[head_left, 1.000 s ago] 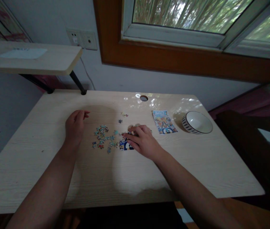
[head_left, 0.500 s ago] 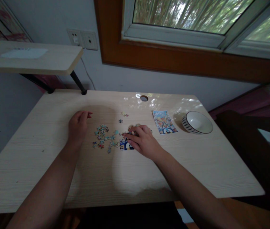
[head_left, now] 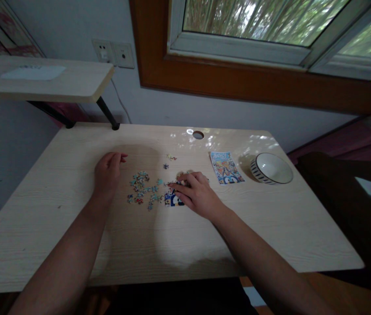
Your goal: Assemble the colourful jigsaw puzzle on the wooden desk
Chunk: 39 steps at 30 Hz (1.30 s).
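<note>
My right hand lies over a partly joined jigsaw puzzle, its fingers stretched out and apart on the pieces. Dark blue and white parts of the picture show below the fingertips, while the palm hides the rest. Left of it spreads a group of loose jigsaw pieces, mostly light blue with touches of red. My left hand rests on the table left of these pieces, fingers curled in, with nothing visible in them. Farther back are a small dark piece and some yellowish pieces.
A colourful picture sheet lies right of my right hand. Beside it stands a white bowl with dark stripes. A raised shelf on black legs covers the table's back left corner. A round hole pierces the wooden table near the wall.
</note>
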{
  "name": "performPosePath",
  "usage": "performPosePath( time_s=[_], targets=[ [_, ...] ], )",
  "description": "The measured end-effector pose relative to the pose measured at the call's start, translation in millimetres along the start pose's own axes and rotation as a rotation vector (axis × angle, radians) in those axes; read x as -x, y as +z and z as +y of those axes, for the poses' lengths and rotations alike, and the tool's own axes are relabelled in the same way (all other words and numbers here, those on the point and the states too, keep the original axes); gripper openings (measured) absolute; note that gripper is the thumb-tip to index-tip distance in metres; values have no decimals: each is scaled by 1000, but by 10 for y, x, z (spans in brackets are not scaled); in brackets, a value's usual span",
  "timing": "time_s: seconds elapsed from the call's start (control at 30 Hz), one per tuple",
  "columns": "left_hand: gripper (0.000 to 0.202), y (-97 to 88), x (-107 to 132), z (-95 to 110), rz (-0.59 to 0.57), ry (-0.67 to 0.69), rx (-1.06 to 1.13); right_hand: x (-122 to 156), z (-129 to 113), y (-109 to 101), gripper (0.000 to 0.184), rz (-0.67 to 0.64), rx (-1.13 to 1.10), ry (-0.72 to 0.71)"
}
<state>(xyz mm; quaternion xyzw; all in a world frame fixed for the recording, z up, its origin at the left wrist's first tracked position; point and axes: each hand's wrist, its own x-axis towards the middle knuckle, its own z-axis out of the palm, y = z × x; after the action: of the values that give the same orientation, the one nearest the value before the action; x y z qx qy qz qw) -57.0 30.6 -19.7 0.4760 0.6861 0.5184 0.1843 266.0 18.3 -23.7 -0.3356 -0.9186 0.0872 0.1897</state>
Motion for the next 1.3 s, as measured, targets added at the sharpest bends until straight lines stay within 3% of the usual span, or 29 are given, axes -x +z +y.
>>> performPosePath(
  time_s=[0.97,1.3],
  targets=[
    [33,7,6,22,-7,64,-84,5,2,-26,35,-10,-10,12],
    [31,-6,-4,15,-8,107,-104,20,47,2,33,66,-63,16]
  ],
)
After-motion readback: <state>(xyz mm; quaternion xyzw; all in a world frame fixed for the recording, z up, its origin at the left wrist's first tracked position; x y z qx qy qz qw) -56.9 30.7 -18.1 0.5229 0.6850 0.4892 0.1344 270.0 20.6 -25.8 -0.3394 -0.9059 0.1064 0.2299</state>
